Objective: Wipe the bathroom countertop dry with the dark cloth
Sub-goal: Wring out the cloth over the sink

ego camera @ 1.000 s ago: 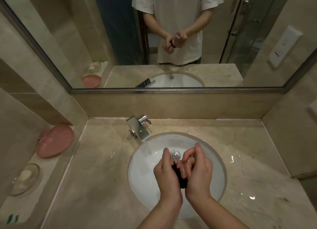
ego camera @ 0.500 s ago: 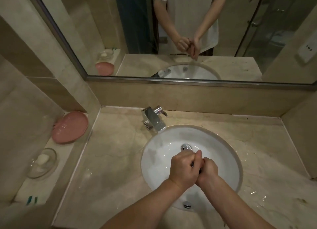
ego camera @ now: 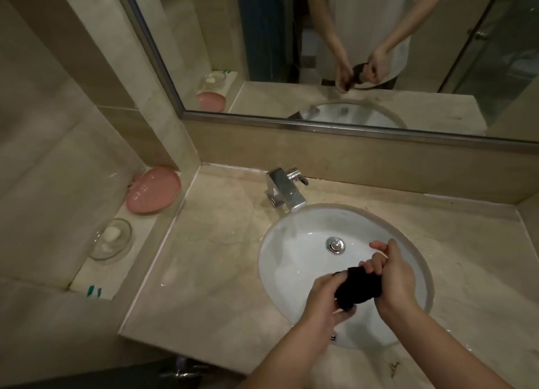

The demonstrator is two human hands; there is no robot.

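Ledge: a pink dish (ego camera: 153,189) and a glass soap dish (ego camera: 112,239) are sitting at far left.
Desk: beige stone desk (ego camera: 210,260) is lying around the white sink (ego camera: 294,260).
Left hand (ego camera: 322,298): my fingers are gripping the dark cloth (ego camera: 354,289) over the sink.
Right hand (ego camera: 392,275): my fingers are clamping its other end.

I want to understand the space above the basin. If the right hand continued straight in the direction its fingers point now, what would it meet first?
The right hand points up-left across the dark cloth. Beyond its fingertips it would probably first meet the white basin wall near the drain stopper, then the faucet; depth is uncertain.
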